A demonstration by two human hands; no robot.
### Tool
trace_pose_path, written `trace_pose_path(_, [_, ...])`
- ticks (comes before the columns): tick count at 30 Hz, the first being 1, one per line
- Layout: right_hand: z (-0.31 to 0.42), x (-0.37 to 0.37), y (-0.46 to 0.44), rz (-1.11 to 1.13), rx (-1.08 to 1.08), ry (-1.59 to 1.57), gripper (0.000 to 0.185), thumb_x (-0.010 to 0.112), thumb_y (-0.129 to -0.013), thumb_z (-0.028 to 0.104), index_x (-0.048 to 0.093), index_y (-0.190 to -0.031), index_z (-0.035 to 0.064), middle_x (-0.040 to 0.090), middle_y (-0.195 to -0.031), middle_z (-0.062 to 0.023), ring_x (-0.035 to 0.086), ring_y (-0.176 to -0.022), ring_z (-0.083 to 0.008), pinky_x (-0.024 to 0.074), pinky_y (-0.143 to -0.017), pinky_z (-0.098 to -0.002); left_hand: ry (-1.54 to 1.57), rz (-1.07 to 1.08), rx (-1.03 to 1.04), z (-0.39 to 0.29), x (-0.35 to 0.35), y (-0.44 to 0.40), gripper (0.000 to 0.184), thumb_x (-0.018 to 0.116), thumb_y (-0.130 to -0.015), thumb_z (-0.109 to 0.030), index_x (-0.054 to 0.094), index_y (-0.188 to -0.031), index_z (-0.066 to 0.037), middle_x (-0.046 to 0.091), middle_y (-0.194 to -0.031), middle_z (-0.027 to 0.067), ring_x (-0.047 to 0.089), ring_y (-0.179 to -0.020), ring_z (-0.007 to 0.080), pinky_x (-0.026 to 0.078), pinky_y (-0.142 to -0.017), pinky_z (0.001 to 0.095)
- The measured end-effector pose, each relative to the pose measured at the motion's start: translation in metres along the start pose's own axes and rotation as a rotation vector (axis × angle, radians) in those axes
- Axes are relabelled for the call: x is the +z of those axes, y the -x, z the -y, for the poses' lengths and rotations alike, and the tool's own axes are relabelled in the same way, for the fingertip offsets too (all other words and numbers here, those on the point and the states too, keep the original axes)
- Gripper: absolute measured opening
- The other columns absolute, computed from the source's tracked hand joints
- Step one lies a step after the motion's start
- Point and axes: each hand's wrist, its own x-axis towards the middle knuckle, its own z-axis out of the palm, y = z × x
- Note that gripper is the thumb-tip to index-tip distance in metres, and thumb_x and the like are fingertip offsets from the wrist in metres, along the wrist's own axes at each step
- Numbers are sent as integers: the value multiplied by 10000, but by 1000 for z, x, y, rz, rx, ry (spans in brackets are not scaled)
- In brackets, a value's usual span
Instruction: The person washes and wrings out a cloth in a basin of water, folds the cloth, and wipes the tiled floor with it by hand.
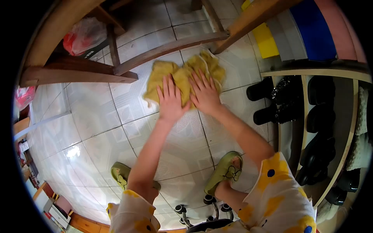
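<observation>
A mustard-yellow cloth point(159, 72) lies bunched on the white tiled floor point(143, 134). My left hand point(170, 101) presses flat on its left part, with the fingers spread. On the right part rests my right hand point(205, 94), palm down and fingers also apart. The thumbs of both hands come close together near the cloth's lower edge. Just beyond the cloth runs a wooden bar point(171, 50) between furniture legs.
A wooden shelf rack point(307, 112) with dark shoes stands on the right, below blue, grey, yellow and pink boxes point(312, 29). Plastic bags point(83, 37) sit at upper left. Green slippers point(222, 171) are on my feet; chair casters point(210, 199) stand at the bottom.
</observation>
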Motion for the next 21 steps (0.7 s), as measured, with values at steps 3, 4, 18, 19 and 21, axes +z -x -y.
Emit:
trace_pose_path(3, [-25,6,-69,-50,21,51,570,437,-893,332,336,-1389,70,291,-1452,-147,200,-1367,-339,182,-1095,-506,-44,-123,-31,28,9,-61,755,524,-801,-487,402,-1269,93,207,-1447,280,136,-1362,427,143,-1043,615])
trace_pose_path(4, [-33,11,-92,-54,50,56,571,413,-904,343,321,-1397,69,289,-1452,-146,203,-1364,-341,183,-1102,-485,-40,-5,-90,36,2,-84,754,509,-813,-492,375,-1301,67,218,-1448,265,138,-1361,425,142,-1044,618])
trace_pose_path(18, [-19,12,-91,41,144,167,627,388,-902,415,266,-1430,99,184,-1504,-121,128,-1387,-336,103,-1108,-522,-164,127,-74,53,0,-80,781,503,-810,-497,318,-1377,7,147,-1489,226,91,-1379,406,87,-1081,582])
trace_pose_path(19, [-14,16,-67,-40,103,85,629,401,-903,398,253,-1432,92,209,-1495,-125,142,-1383,-337,115,-1101,-533,-162,90,-30,43,-2,-58,768,509,-806,-492,344,-1358,17,136,-1489,236,85,-1377,415,79,-1079,588])
trace_pose_path(21, [3,11,-17,-23,116,64,631,434,-894,365,256,-1430,83,177,-1505,-134,119,-1390,-342,109,-1095,-548,-141,87,19,19,-4,-16,746,511,-805,-486,385,-1325,34,121,-1485,256,68,-1373,434,67,-1075,599])
